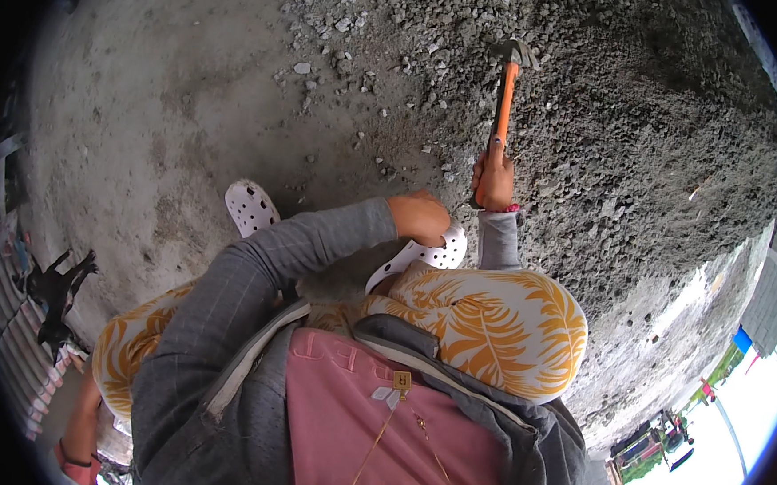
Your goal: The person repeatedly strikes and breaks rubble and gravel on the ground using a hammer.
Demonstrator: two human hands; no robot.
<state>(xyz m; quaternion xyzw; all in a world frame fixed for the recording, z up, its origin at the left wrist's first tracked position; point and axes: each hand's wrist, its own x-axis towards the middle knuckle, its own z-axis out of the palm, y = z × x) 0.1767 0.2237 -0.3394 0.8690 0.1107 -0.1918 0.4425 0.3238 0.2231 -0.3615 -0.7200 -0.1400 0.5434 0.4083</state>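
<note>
A claw hammer (505, 103) with an orange handle is in my right hand (495, 180), whose fingers wrap round the lower grip. Its metal head rests on or just above the grey gravel (592, 113); I cannot tell which. My left hand (420, 216) is closed, just over the toe of a white perforated clog (446, 248) on my foot. The back of the hand hides its fingertips and anything in them. My other white clog (250, 207) stands farther left on the dusty ground.
Pale broken stones (344, 22) lie scattered ahead, left of the darker gravel. Dusty ground (148, 94) spreads to the left. At the left edge a black animal, seemingly a dog (58, 293), lies near corrugated sheeting (15, 309). Another person's arm (82, 424) with a red wristband shows lower left.
</note>
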